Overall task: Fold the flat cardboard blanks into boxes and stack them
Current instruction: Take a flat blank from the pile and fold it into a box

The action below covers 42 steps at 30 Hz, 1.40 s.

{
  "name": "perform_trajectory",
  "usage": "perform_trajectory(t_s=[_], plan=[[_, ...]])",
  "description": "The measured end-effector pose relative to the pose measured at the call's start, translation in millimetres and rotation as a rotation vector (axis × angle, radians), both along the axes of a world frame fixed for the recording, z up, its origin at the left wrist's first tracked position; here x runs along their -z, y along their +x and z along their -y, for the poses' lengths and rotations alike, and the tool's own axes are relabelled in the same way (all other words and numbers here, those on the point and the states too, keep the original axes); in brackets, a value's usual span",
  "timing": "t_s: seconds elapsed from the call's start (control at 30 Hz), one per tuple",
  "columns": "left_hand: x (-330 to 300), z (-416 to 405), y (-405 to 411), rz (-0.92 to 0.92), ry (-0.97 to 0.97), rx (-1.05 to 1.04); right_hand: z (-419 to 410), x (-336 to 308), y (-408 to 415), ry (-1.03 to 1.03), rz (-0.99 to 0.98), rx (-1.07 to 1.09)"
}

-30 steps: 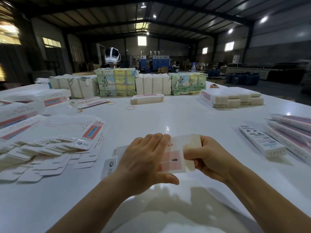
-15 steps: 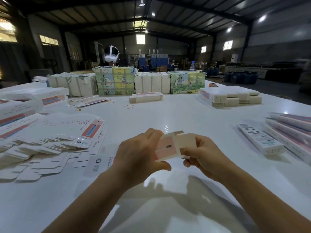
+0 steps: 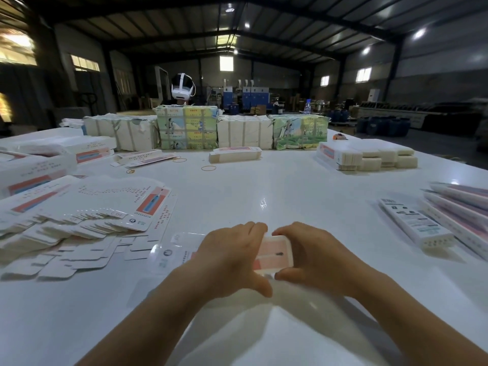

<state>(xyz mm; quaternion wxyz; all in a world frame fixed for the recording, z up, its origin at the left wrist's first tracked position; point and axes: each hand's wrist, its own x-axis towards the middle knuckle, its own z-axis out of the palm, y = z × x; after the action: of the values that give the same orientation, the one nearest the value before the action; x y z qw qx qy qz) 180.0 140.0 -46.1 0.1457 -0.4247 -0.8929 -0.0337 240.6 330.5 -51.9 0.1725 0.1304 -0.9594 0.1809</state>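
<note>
Many flat blanks (image 3: 87,215) remained unfolded, fanned in a wide overlapping spread on the white surface (image 3: 264,180) well to the left of the grip, so by that pile most of the task was judged still ahead. Beyond the grip, far across the surface, sat wrapped bundles (image 3: 184,128) and low piles of cream-coloured pieces (image 3: 369,157), too distant to tell whether they were folded. To the right of the grip lay a row of long finished boxes (image 3: 414,223), side by side and apparently the done part of the job, though only a few showed. Smallest of all was the piece in work (image 3: 274,253), a pink-and-white blank partly folded, held just above the surface. The left hand (image 3: 232,260) curled over its left end and the right hand (image 3: 317,257) pinched its right end, thumbs underneath. It appeared mid-fold, not yet closed or stacked.
</note>
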Motion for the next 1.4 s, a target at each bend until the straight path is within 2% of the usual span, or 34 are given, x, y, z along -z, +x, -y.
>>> perform_trajectory(t_s=[0.2, 0.33, 0.43, 0.6, 0.7, 0.77, 0.83, 0.97, 1.13, 1.4], plan=[[-8, 34, -20, 0.194, -0.027, -0.072, -4, 1, -1, -0.337, 0.087, -0.049], [-11, 26, -18, 0.047, -0.065, -0.067, -8, 4, 0, -0.532, 0.134, -0.1], [-8, 24, -19, 0.038, -0.04, -0.063, -8, 3, 0, -0.516, 0.106, -0.095], [5, 2, -9, -0.091, 0.033, -0.002, 2, 6, -2, -0.422, 0.055, -0.092], [4, 1, -9, 0.013, 0.175, -0.067, 2, 5, -2, -0.353, -0.196, 0.021], [4, 8, -12, 0.096, 0.296, -0.121, 4, 4, 0, -0.424, -0.42, 0.148], [4, 12, -12, 0.132, 0.351, -0.16, 9, 6, 0, -0.459, -0.532, 0.251], [4, 10, -8, 0.143, 0.353, -0.185, 20, 14, -2, -0.392, -0.534, 0.284], [6, 6, -11, 0.196, 0.345, -0.205, 26, 16, -2, -0.536, -0.415, 0.3], [8, 0, -10, 0.209, 0.375, -0.177, 35, 19, 3, -0.458, -0.436, 0.233]])
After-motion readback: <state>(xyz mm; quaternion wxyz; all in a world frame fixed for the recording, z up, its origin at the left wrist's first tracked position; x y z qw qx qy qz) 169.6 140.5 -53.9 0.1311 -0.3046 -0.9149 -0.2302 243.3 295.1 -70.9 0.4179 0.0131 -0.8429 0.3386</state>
